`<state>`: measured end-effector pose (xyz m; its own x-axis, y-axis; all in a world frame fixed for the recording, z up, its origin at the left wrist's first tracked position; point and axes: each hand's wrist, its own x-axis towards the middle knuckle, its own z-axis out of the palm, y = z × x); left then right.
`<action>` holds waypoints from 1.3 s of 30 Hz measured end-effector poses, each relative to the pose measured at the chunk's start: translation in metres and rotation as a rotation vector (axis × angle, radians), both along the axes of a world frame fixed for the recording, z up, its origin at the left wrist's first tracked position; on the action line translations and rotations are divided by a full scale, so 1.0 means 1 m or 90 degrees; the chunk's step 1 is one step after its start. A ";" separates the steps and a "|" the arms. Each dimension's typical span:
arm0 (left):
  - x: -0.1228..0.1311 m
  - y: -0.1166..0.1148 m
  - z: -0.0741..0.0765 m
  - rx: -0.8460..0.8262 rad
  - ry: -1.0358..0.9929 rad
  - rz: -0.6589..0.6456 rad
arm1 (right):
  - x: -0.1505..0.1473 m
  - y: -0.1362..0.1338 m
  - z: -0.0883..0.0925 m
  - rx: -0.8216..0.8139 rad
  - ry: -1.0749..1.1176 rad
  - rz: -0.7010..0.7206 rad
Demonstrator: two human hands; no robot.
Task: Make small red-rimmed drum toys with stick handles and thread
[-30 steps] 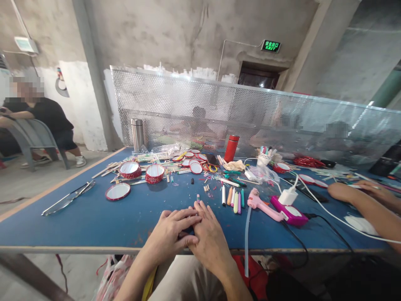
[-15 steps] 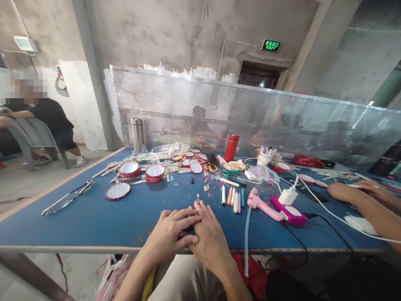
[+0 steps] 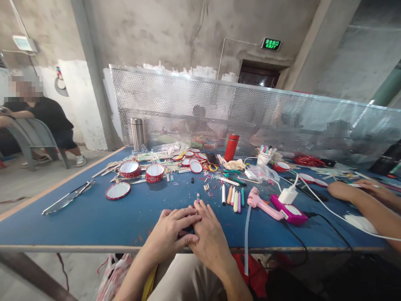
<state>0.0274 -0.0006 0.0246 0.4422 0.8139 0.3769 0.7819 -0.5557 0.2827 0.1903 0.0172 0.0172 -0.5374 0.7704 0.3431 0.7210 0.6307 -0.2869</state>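
Resting at the front edge of the blue-topped bench [image 3: 94, 228], two bare hands: left hand [image 3: 175, 225] loosely open, laid across the flat, open right hand [image 3: 209, 234], palms hidden. At the right fingertips, one small pale stub [image 3: 198, 196]; cannot tell whether touching. Rightward, six slim coloured markers [image 3: 236, 201], then one pink plastic glue gun [image 3: 265, 207], clear stick [image 3: 247, 238] overhanging the edge. Leftward, room as far as one red-rimmed white disc [image 3: 118, 191].

View tipped very slightly, blue table [image 3: 94, 225] a touch higher.
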 end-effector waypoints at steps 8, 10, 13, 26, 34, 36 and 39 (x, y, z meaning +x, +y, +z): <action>0.001 0.000 0.001 -0.009 0.005 0.004 | 0.000 0.000 -0.001 0.005 -0.005 0.000; 0.000 0.000 0.000 -0.001 0.001 0.004 | 0.000 0.001 -0.002 0.006 -0.005 -0.001; 0.000 0.000 -0.001 0.004 -0.003 0.004 | 0.000 0.001 -0.002 0.005 -0.005 -0.002; 0.001 -0.001 0.001 -0.003 -0.001 0.004 | 0.000 0.001 -0.004 0.013 -0.009 -0.003; 0.000 0.000 -0.001 -0.001 0.002 -0.004 | 0.000 0.002 -0.004 0.011 -0.001 -0.005; 0.000 0.001 -0.002 0.002 0.002 -0.006 | 0.000 0.002 -0.004 0.012 0.001 -0.005; 0.000 0.001 -0.003 0.009 0.003 -0.005 | 0.000 0.002 -0.005 0.016 0.004 -0.004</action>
